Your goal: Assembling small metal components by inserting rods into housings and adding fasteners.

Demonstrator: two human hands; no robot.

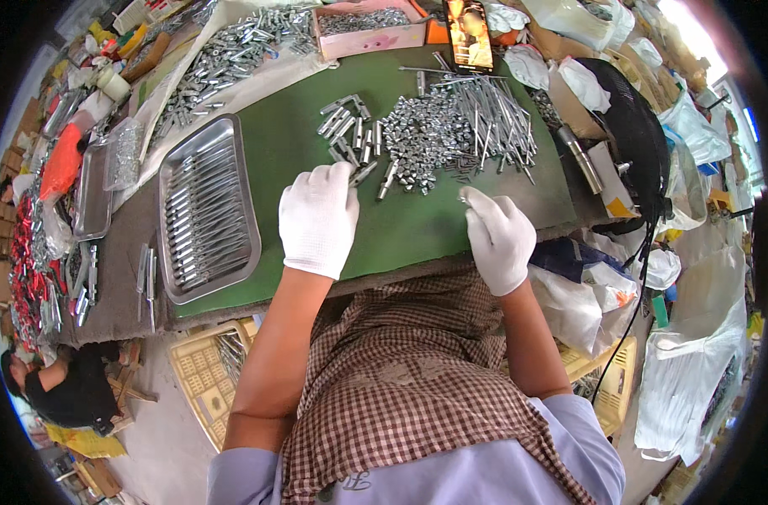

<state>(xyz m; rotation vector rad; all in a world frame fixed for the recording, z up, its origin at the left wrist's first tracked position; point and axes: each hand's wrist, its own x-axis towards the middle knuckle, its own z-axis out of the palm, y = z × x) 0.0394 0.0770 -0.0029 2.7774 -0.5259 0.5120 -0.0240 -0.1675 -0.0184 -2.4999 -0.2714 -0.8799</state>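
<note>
Both my hands wear white gloves. My left hand [321, 220] is over the green work mat [384, 231], its fingers curled down at the near edge of a group of short metal tubes [342, 126]. One tilted tube [364, 173] sits against its fingertips; the thumb's grip is partly hidden. Further right, my right hand [499, 240] is closed in a pinch, with a small shiny metal piece [463, 199] at the fingertips. Between and beyond the hands lies a heap of small metal nut-like parts [426, 139], beside a pile of thin metal rods [493, 118].
A steel tray [251, 252] with a row of assembled rod-and-tube pieces stands left. Behind are a pink box [371, 38] of small parts and a lit phone [470, 34]. Yellow crates [200, 379] are below the table. Another person [68, 387] sits at lower left.
</note>
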